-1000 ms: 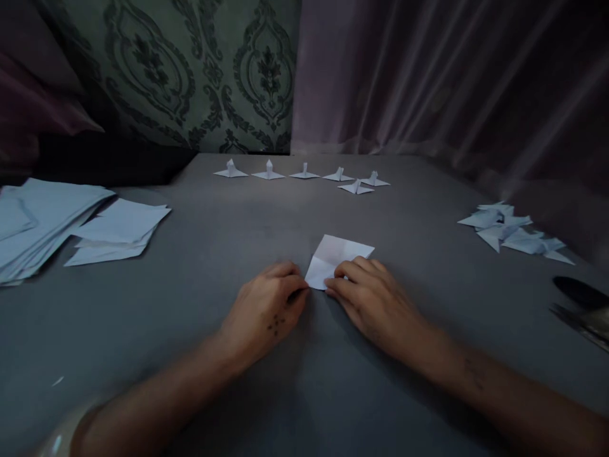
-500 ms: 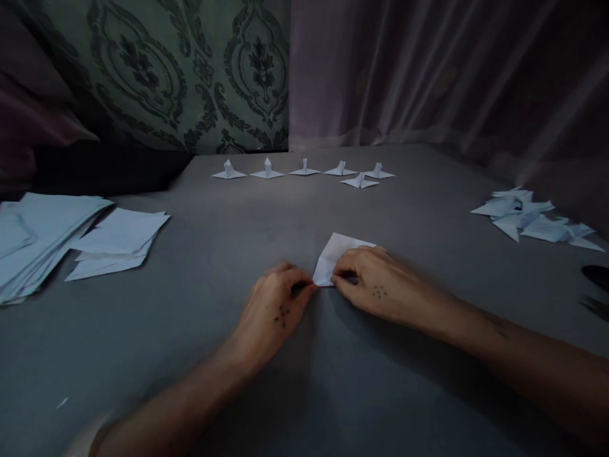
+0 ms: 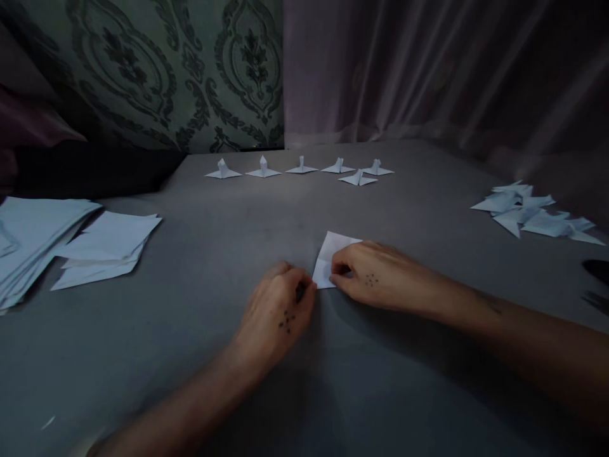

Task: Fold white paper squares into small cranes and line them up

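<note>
A small creased sheet of white paper (image 3: 328,249) lies on the grey table in front of me, partly covered by my right hand. My left hand (image 3: 280,301) pinches the paper's near left corner between thumb and forefinger. From the right, my right hand (image 3: 368,270) rests over the sheet, its thumb and forefinger closed on the paper near the close edge. The sheet's far right part is hidden beneath that hand.
Several folded paper figures (image 3: 301,166) stand in a row at the back. A pile of folded paper pieces (image 3: 533,212) lies at the right, near a dark object (image 3: 595,269). Stacked paper sheets (image 3: 107,238) lie at the left. A paper scrap (image 3: 48,423) is at the near left.
My right hand has shifted slightly left over the paper. My left hand stays at the near left corner, its fingers a little more curled. The camera view has turned slightly.
</note>
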A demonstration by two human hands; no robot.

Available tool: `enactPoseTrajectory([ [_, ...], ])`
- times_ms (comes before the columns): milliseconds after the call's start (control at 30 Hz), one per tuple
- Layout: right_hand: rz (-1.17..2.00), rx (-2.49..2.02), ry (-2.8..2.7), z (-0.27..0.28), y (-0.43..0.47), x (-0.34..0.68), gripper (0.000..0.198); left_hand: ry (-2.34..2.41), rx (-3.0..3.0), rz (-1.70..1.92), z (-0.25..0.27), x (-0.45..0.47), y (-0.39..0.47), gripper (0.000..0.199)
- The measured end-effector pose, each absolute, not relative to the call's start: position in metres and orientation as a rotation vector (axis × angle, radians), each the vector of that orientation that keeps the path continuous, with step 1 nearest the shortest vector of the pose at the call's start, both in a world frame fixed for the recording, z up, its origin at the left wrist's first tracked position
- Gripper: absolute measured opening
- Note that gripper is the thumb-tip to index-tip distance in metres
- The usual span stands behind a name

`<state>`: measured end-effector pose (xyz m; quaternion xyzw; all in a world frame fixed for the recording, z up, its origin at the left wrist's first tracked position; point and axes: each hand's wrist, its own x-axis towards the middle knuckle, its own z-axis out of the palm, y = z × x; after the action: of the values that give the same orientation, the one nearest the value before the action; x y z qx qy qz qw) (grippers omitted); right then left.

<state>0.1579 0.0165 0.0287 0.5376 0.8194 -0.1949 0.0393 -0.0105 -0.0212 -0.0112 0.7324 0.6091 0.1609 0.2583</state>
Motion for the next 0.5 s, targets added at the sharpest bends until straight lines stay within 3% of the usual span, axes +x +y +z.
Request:
enactPoseTrajectory([
  [500, -0.517, 1.517, 2.515, 0.026, 0.028, 0.155, 0.016, 1.638, 2.035, 0.4, -0.017, -0.01, -0.019, 0.019],
])
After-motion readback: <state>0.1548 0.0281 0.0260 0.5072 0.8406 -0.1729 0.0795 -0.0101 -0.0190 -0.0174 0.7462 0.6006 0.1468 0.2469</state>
